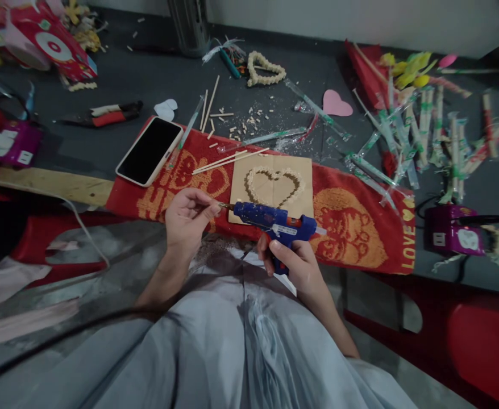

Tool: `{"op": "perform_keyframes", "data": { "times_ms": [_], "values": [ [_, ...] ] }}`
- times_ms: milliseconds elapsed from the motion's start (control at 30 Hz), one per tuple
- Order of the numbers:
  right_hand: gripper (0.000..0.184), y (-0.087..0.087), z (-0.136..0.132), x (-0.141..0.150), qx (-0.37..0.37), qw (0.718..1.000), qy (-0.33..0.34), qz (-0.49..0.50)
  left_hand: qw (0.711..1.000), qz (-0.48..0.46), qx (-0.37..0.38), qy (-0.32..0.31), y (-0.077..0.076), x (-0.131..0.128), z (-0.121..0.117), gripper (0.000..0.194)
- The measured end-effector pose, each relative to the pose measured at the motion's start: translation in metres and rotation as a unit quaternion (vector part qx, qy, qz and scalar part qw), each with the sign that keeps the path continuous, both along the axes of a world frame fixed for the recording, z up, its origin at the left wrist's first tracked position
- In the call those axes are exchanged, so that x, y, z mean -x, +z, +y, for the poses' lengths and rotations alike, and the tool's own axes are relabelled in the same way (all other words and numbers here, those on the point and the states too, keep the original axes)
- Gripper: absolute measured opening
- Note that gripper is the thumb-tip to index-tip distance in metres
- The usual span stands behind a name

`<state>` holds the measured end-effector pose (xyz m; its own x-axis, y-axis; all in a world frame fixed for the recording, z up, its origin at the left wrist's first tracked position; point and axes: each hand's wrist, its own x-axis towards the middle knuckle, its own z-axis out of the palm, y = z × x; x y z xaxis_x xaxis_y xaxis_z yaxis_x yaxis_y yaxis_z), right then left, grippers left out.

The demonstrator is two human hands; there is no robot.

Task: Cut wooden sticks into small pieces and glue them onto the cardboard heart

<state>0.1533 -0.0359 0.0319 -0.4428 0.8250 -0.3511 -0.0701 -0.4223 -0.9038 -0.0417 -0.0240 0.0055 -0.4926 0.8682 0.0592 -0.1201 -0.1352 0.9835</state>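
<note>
A blue hot glue gun (270, 218) is gripped by its handle in my right hand (292, 258), its nozzle pointing left. Thumb and fingers of my left hand (191, 218) pinch together right at the nozzle tip; whatever they hold is too small to make out. Just beyond the gun lies a square of brown card (241, 176) carrying a heart outline (296, 184) of small pale pieces. Part of the card is covered by the gun. Thin wooden sticks (228, 162) rest across the card's far left edge. Beneath it all is a red towel (347, 227) with orange figures.
A phone (150, 150) lies on the towel's left end. Pliers (104, 113) and a pink paper heart (337, 103) are on the dark table. Behind the card are another pale heart frame (266, 69) and scattered stick bits. Wrapped sticks (428, 119) and a purple box (452, 230) stand right.
</note>
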Motion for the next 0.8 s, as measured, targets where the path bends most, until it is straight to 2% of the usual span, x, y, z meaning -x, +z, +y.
{"op": "perform_keyframes", "data": {
  "times_ms": [800],
  "values": [
    [0.033, -0.0019, 0.0012, 0.0011, -0.004, 1.000, -0.012, 0.025, 1.000, -0.012, -0.015, -0.011, -0.0005, 0.0005, 0.0042, 0.025]
  ]
}}
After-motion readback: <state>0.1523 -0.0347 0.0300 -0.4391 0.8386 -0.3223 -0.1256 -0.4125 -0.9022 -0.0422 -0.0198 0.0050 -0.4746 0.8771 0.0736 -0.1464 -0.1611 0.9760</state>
